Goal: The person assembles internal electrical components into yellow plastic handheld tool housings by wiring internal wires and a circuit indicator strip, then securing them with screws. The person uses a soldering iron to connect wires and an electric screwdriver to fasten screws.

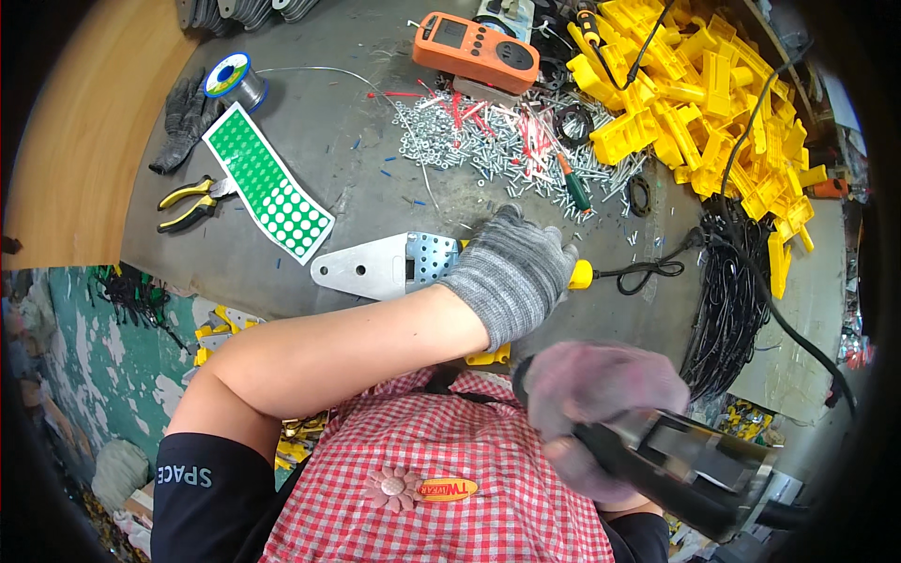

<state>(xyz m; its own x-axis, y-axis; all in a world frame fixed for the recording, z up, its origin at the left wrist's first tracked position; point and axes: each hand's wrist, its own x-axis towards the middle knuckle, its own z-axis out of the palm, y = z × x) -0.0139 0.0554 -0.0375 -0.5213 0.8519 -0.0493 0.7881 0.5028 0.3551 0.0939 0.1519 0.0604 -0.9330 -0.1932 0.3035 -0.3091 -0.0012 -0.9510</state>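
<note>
My left hand (516, 272), in a grey striped glove, is closed around the yellow handle (581, 274) of a flat-plated tool lying on the grey table. Its pointed metal plate (362, 266) with two dark holes sticks out to the left, joined to a perforated metal guard (434, 258). A black cord (648, 270) runs off the handle's right end. Lower right, my right hand (601, 403), in a pinkish-grey glove, grips a black power tool (685, 469) above the table's near edge. Motion blurs it, and its exact kind does not show.
Screws and nuts (507, 141) spread behind my left hand, with a green-handled screwdriver (574, 183). An orange meter (474, 52), yellow plastic parts (694, 84) and bundled black cords (732, 300) lie farther right. Pliers (192, 204), a green sticker sheet (267, 183) and solder wire (236, 83) lie left.
</note>
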